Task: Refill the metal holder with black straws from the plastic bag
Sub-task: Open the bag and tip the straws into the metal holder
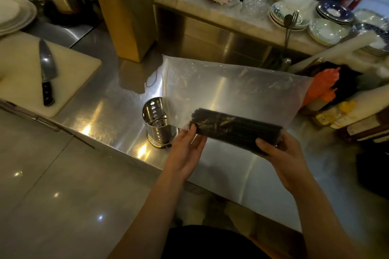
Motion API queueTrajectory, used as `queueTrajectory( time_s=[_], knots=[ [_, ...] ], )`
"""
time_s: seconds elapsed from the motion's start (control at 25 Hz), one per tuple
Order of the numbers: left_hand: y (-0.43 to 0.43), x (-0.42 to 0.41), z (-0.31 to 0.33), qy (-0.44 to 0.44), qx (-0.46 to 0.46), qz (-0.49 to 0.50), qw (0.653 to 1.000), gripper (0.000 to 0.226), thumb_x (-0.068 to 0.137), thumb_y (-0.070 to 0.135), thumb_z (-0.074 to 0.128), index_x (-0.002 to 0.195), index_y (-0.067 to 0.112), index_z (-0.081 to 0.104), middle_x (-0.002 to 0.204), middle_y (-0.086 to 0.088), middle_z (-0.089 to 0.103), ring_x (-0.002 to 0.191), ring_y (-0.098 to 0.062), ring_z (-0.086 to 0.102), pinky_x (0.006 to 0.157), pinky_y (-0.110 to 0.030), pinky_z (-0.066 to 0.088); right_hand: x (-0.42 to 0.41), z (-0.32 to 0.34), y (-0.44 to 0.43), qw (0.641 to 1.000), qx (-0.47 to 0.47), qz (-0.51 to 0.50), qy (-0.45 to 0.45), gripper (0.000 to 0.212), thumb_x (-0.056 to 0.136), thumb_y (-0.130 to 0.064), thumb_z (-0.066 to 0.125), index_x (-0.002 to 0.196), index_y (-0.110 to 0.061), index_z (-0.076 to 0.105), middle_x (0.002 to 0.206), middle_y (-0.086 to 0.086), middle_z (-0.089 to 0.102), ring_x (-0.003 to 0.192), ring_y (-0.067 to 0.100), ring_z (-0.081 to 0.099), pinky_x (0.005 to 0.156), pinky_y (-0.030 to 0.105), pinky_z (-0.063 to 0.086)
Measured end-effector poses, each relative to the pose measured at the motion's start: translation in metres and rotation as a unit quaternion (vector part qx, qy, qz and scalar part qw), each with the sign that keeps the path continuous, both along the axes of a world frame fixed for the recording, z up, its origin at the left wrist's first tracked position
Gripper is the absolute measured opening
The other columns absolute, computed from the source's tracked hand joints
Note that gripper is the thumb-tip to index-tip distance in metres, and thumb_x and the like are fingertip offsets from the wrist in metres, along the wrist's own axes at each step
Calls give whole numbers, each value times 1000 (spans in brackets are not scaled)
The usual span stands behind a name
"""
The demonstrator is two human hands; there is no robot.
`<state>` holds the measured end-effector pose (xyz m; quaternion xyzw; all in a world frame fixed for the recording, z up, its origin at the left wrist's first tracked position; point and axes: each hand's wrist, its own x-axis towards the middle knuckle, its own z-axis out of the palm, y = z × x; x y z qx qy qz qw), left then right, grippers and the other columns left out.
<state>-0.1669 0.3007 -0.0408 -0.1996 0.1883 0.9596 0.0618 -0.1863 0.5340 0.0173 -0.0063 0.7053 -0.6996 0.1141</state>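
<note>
1. You hold the plastic bag (231, 86) above the steel counter (101, 111). The black straws (235, 128) lie bundled along its lower edge, and the rest of the clear film rises above them.
2. The bundle's long axis runs side to side across your view, roughly level. Its left end sits a little farther from you and its right end nearer.
3. Your left hand (187, 151) rests against the bundle's left end through the film, fingers nearly straight.
4. Your right hand (282, 153) curls around the right end, gripping the straws through the bag.
5. The metal holder (157, 124) stands upright on the counter near its front edge, mouth up, just left of the bag. The bag's lower left corner overlaps it in view.
6. Farther left, a knife (47, 71) lies on a pale cutting board (21, 69).
7. A brown paper bag (128, 17) stands at the back of the counter.
8. A raised ledge behind carries stacked bowls and plates (328, 29).
9. A pale tiled floor (52, 185) shows at lower left, and the lighting is dim.
</note>
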Motion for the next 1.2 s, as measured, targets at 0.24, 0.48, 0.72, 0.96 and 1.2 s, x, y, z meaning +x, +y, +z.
queueTrajectory(
  time_s=[0.24,0.48,0.72,0.96,1.2],
  knots=[
    [17,-15,8,-21,17,56,998,27,85,11,57,111,5,61,115,-12,67,104,-20,70,91,-31,57,-26,13,4,999,30,19,27,42,72,-21,74,113,-19,64,110,2,70,104,15,67,85,31,57],
    [19,-20,11,-15,10,78,997,22,86,13,56,106,6,64,106,-12,72,101,-20,72,82,-29,59,-43,25,1,993,77,63,62,35,81,-4,70,111,-22,64,107,1,71,100,11,67,85,30,57],
    [22,-27,9,1,28,90,996,27,87,14,56,111,5,64,109,-13,72,106,-22,70,84,-30,58,-52,41,-1,982,119,103,101,33,83,-7,70,113,-21,65,105,0,71,101,12,67,87,39,55],
    [24,-30,5,44,45,91,994,60,63,17,90,115,4,65,118,-15,69,114,-24,66,87,-31,57,-56,56,-3,976,145,116,118,32,82,-12,71,112,-22,66,104,-3,71,100,11,67,87,39,55],
    [28,-25,4,58,73,75,993,42,75,15,81,114,5,69,122,-15,67,119,-25,63,91,-33,55,-50,66,-1,974,146,121,123,29,76,-27,69,104,-34,66,102,-6,71,99,9,67,85,35,55]
  ],
)
